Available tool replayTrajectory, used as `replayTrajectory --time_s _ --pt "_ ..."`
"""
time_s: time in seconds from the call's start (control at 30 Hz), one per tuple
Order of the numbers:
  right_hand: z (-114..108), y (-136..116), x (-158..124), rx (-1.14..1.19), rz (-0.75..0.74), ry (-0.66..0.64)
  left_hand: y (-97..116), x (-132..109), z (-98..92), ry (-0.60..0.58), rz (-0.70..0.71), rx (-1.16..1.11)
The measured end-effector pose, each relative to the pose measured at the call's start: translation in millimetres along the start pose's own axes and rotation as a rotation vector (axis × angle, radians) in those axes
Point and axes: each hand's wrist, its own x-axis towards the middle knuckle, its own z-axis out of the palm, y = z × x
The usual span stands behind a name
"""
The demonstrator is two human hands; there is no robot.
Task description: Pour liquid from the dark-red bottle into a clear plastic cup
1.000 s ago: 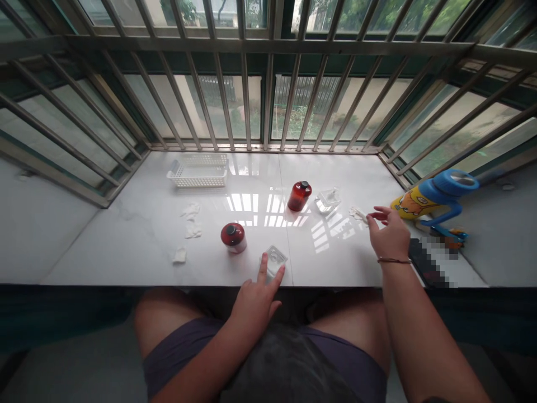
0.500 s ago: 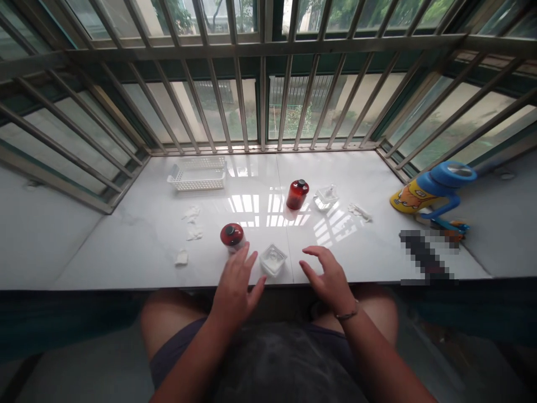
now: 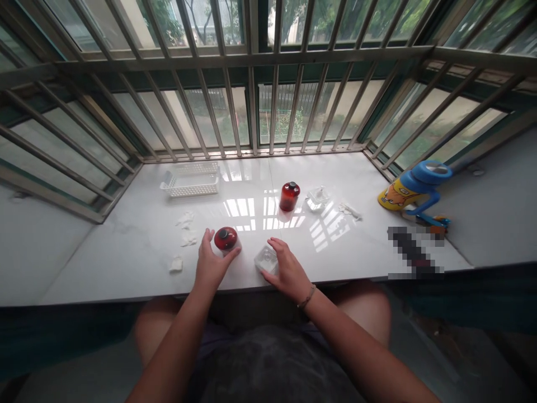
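My left hand [image 3: 212, 264] cups the lower part of a red glass jar with a dark cap [image 3: 225, 238], thumb on its near left and fingers across its near side. My right hand [image 3: 286, 271] lies over the right side of a clear square glass jar [image 3: 265, 259] and grips it, with its lid partly hidden. Farther back stand a red glass bottle with a dark cap [image 3: 289, 196] and a second clear square glass jar [image 3: 318, 198], both out of reach of my fingers. Both stand on a white marble sill [image 3: 126, 263].
Small white pads [image 3: 185, 220] lie left of my hands, and another [image 3: 349, 210] lies to the right. A white plastic basket [image 3: 191, 181] stands at the back left. A blue-and-yellow toy bottle [image 3: 413, 187] and a pixelated object [image 3: 413, 252] sit right. Metal window bars [image 3: 251, 59] border the back.
My left hand has moved up against the red jar, and my right hand has moved left from beside the clear jar onto it. The view has tilted slightly.
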Motion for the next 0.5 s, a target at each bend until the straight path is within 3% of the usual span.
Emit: replayTrajectory --time_s 0.23,0.4,0.5 --pt "-20.1 13.9 13.5 -0.007 -0.022 0.076 3.8 2.0 0.0 -0.057 -0.011 -0.016" --pt "-30.4 35.1 14.7 -0.09 0.0 0.096 11.3 -25.2 -7.6 -0.112 0.04 -0.133" --pt "-39.2 25.0 11.0 -0.149 -0.044 0.102 18.0 -50.2 -12.4 -0.165 0.064 -0.142"
